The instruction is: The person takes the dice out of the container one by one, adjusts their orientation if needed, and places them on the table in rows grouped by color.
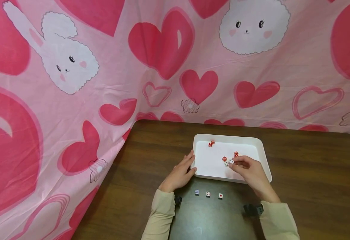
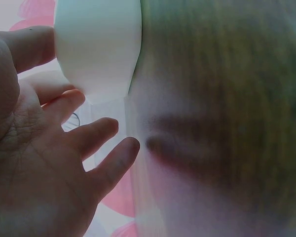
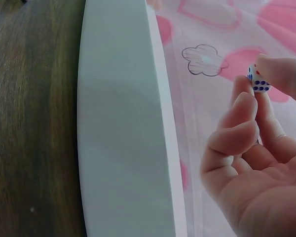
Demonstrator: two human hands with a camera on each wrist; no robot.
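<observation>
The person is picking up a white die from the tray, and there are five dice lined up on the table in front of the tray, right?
Almost. The right hand does pinch a white die over the white tray, but the head view shows three dice in the row on the table, not five. The left hand rests against the tray's left edge.

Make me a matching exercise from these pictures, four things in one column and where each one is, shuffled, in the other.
Things:
1. left hand
2. white die with blue pips
3. three white dice
4. pair of red dice

Places:
A. in a row on the wooden table, in front of the white tray
B. in the tray's far left corner
C. pinched in the right hand's fingertips
D. resting against the tray's left edge

Pairs: 1-D, 2-C, 3-A, 4-B
</observation>
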